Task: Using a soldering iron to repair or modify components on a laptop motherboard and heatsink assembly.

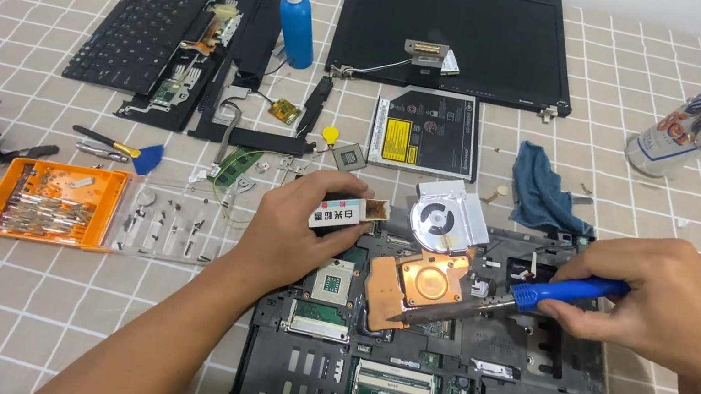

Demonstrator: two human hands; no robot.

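Holding a small white box (339,214) tight in my left hand (296,221) and a blue-handled tool (530,298) in my right hand (655,298), I touch its tip to the copper heatsink (416,286) on the opened laptop base (435,376), with keyboard (151,14) and screen (454,32) already off on the tabletop (28,306).

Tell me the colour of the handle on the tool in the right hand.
Blue: the tool handle in the right hand shows best in the head view.

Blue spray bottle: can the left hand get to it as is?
Probably not straight away: the left hand is closed on a small white box. The blue spray bottle stands upright across the table, path uncluttered.
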